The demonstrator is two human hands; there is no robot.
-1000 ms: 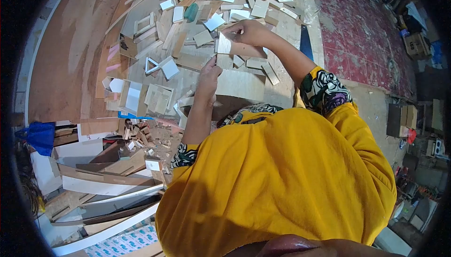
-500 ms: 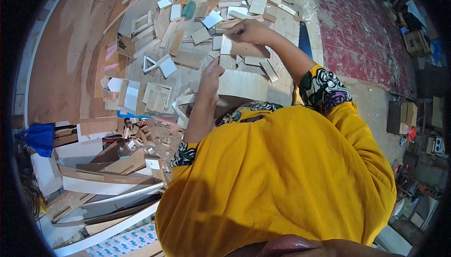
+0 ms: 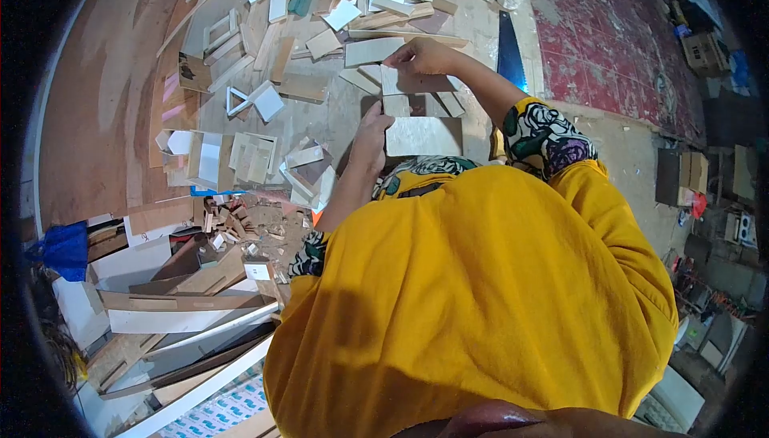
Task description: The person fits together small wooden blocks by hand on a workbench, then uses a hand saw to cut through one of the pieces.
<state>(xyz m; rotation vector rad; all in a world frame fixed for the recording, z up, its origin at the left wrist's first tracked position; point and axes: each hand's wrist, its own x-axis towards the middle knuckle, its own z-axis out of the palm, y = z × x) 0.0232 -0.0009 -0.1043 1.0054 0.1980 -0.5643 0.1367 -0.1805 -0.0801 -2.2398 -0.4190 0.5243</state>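
My left hand (image 3: 371, 138) is closed on the left edge of a pale wooden board (image 3: 424, 136), close to my body. A small wood block (image 3: 396, 106) lies just beyond that board. Farther out, my right hand (image 3: 416, 55) pinches the top of another wooden piece (image 3: 391, 80), its right part in shadow. A pale flat strip (image 3: 372, 52) lies beside my right fingertips. The undersides of both held pieces are hidden.
Many wood offcuts are scattered over the worktable, with a small triangular frame (image 3: 238, 102) at the left. A saw blade (image 3: 510, 54) lies right of my right forearm. Scrap boards (image 3: 184, 302) are piled at the lower left.
The near board now shows its broad face flatter and sits closer to my left hand. The view has shifted slightly, and a pale strip shows beyond my right hand.
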